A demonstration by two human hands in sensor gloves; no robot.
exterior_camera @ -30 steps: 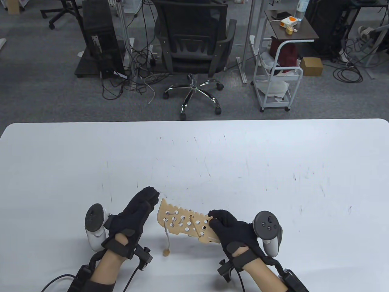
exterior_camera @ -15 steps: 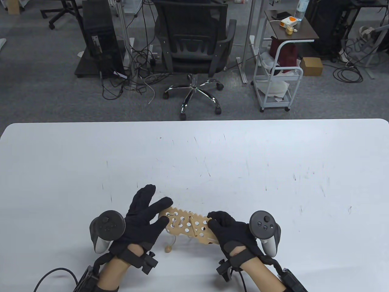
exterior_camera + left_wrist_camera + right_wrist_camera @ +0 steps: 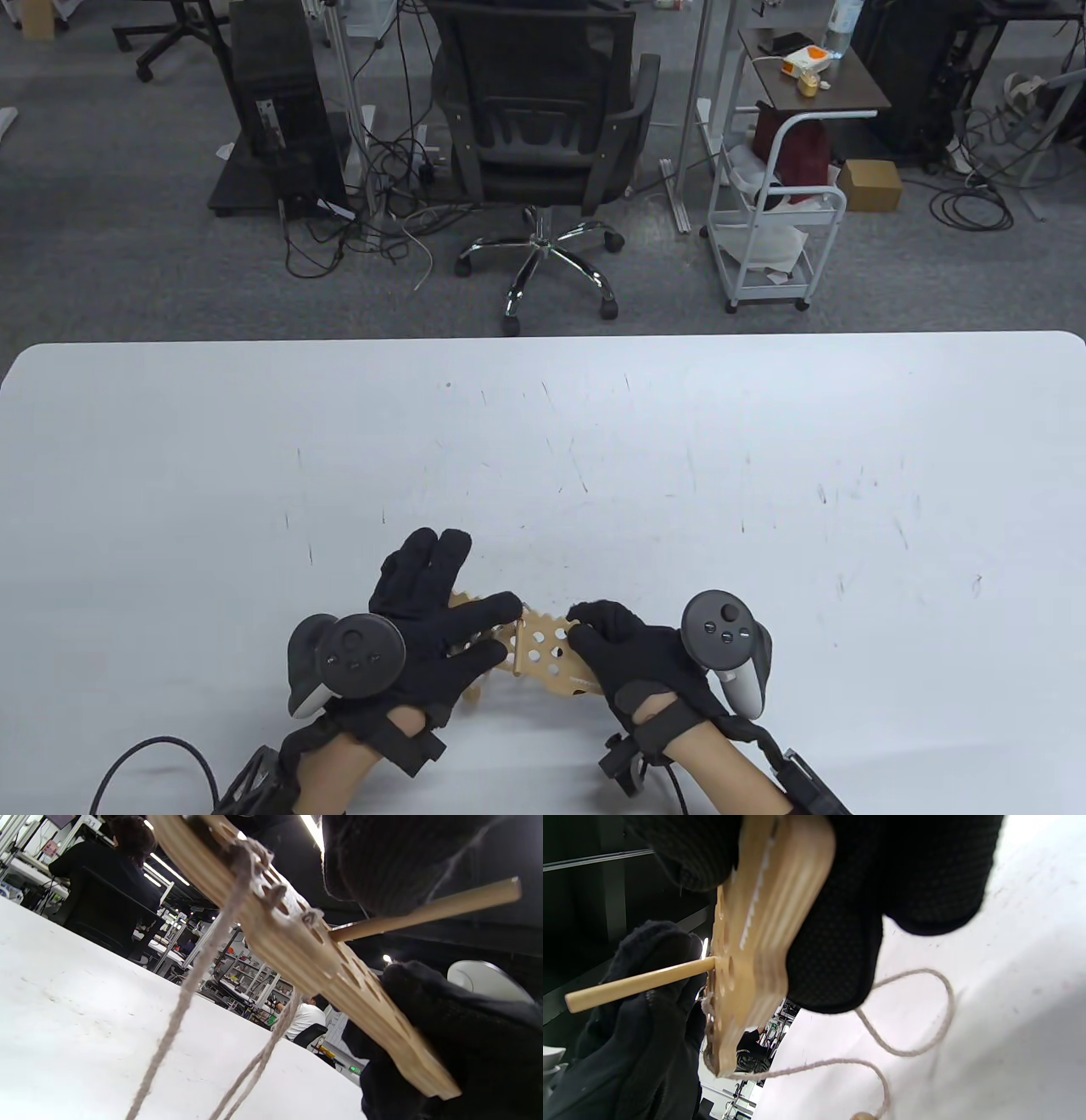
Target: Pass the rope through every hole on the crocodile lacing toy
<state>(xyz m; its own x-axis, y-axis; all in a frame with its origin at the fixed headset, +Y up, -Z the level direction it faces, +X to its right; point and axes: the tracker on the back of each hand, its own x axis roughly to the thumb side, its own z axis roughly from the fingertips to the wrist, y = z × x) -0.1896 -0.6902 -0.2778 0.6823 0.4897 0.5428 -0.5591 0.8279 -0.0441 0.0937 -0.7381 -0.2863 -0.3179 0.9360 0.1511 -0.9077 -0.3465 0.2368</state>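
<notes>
Table view: the crocodile lacing toy [image 3: 547, 649] is held above the near edge of the white desk [image 3: 679, 441], between the two gloved hands. The right hand [image 3: 632, 649] grips the toy's right end, fingers curled round it. The left hand [image 3: 441, 624] lies over the toy's left part, two fingers extended forward, forefinger and thumb closing on the wooden needle [image 3: 516, 647] that stands in a hole near the middle.

Left wrist view: the toy [image 3: 297, 942] is seen from below, tilted, clear of the desk [image 3: 85, 1018]. The needle [image 3: 424, 914] projects through a hole, a gloved finger against it. Rope [image 3: 199, 971] laces several holes and hangs down in strands.

Right wrist view: the right hand's fingers [image 3: 835, 942] clamp the toy's end [image 3: 755, 942]. The needle [image 3: 640, 982] protrudes sideways beside the left hand [image 3: 645, 1035]. Rope [image 3: 908, 1050] loops on the desk [image 3: 1009, 984] below.
</notes>
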